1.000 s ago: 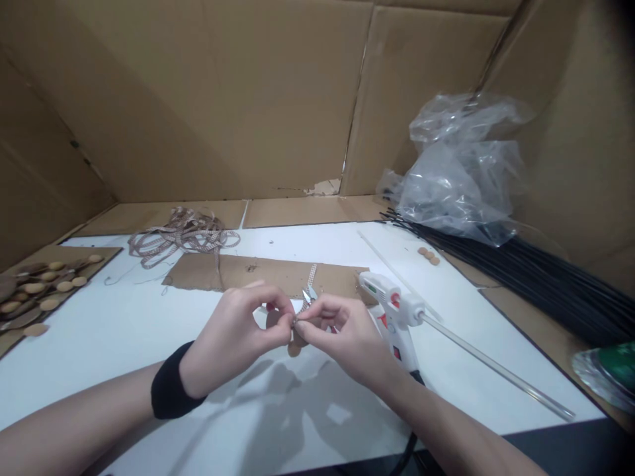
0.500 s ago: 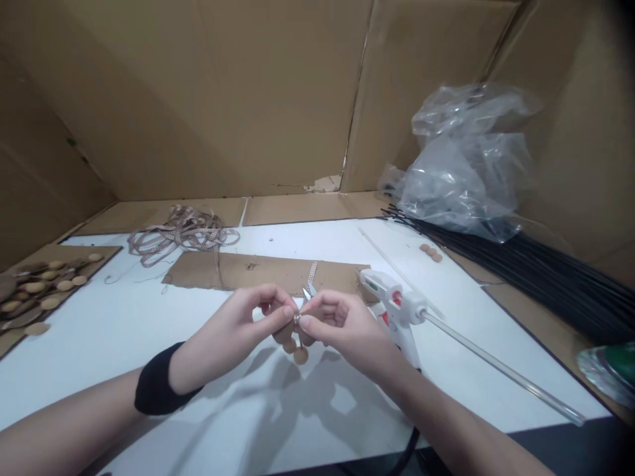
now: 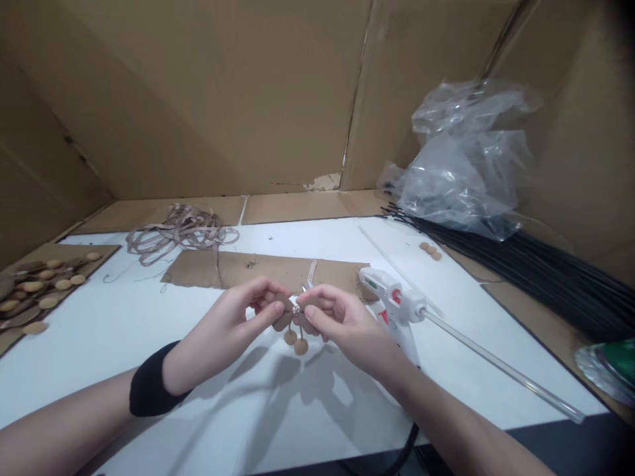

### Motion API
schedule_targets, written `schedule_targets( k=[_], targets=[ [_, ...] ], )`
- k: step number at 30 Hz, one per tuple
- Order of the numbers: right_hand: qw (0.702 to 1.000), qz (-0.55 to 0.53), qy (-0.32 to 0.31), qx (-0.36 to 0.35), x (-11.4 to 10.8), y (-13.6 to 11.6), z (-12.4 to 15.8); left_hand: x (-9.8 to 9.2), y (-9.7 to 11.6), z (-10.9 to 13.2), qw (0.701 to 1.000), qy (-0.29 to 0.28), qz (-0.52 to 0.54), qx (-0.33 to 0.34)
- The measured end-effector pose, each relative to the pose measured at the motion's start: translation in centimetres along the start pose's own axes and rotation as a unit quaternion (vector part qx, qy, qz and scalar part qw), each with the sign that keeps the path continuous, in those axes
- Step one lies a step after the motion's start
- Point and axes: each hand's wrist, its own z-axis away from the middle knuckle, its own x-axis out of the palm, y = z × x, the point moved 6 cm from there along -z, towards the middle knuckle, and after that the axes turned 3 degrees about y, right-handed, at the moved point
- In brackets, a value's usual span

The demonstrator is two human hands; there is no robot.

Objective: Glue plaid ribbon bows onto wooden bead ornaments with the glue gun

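A small brown bow [image 3: 282,322] with a checked ribbon band round its middle is held just above the white table. Two tan round pieces [image 3: 300,346] dangle from it on short stems. My left hand [image 3: 233,320] pinches the bow's left loop between thumb and fingers. On the other side, my right hand [image 3: 342,320] grips the right loop the same way. Behind the fingers a pointed metal tip [image 3: 305,288] shows, the rest of that tool being hidden. A short strip of checked ribbon [image 3: 311,271] lies near it on a cardboard strip [image 3: 262,271].
A white glue gun [image 3: 391,297] with a long clear glue stick [image 3: 506,367] lies beside my right forearm. Tangled checked ribbon [image 3: 173,235] sits back left. Brown pieces with tan balls [image 3: 47,284] fill the left cardboard. Black rods [image 3: 536,271] and a plastic bag [image 3: 456,172] are at right.
Both hands have moved their fingertips apart, from the bow's middle out onto its loops. The bow is raised slightly, and its checked centre and hanging balls show more plainly.
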Motion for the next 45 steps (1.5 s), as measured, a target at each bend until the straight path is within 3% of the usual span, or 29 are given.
schedule_targets(
  k=[9, 16, 24, 30, 33, 37, 42, 45],
  targets=[
    [1.000, 0.004, 0.023, -0.015, 0.0, -0.2, 0.3, 0.6, -0.4, 0.3, 1.000, 0.008, -0.006, -0.003],
    [0.990, 0.137, 0.022, -0.038, 0.1, -0.5, 0.3, 0.7, -0.8, 0.1, 0.999, 0.014, 0.032, -0.041],
    [0.999, 0.045, -0.013, -0.020, 0.3, 0.1, -0.1, 0.6, -0.8, 0.6, 0.998, 0.035, 0.021, -0.046],
    [0.999, 0.005, -0.053, 0.002, 1.0, 0.5, -0.1, 1.0, -0.3, 0.3, 0.999, -0.008, -0.053, -0.005],
    [0.996, 0.032, -0.082, 0.011, 1.5, 1.1, 0.2, 1.3, -0.1, 0.4, 0.997, -0.043, -0.063, 0.005],
    [0.992, 0.101, -0.074, 0.017, 1.7, 1.4, 0.3, 1.5, -0.6, 0.5, 0.995, -0.048, -0.089, -0.004],
    [0.993, 0.075, -0.087, 0.032, 2.1, 1.5, 0.3, 1.7, -0.8, 0.2, 0.989, 0.036, -0.143, 0.025],
    [0.997, 0.033, -0.063, 0.032, 1.6, 2.0, 0.1, -0.2, -1.3, 0.4, 0.983, 0.094, -0.159, 0.005]
  ],
)
